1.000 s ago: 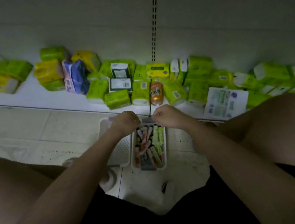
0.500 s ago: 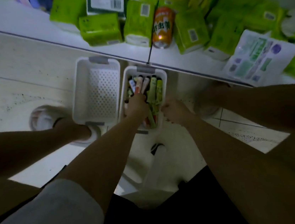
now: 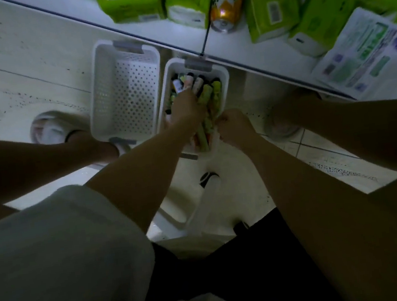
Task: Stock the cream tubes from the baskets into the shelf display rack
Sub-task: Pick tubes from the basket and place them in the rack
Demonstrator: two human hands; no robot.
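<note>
Head view: I see both hands down at the right-hand white basket (image 3: 223, 73)
Cream tubes (image 3: 208, 94): green, pink and dark-capped — heaped inside it
Left hand (image 3: 186, 111): buried among tubes, grip unclear
Right hand (image 3: 233, 127): fingers curled at the basket's near edge — what it holds I can't tell
Left basket (image 3: 122, 92): perforated

Two white perforated plastic baskets on the floor: one bare (image 3: 124, 92) at eleven o'clock, one packed (image 3: 224, 77) just beside it at twelve. Inside that one, a pile of cream tubes (image 3: 206, 91), too jumbled and half-covered to count. Up at one o'clock, one orange drink can (image 3: 225, 2). Green tissue packs (image 3: 272, 8) around it, at least five showing.
</note>
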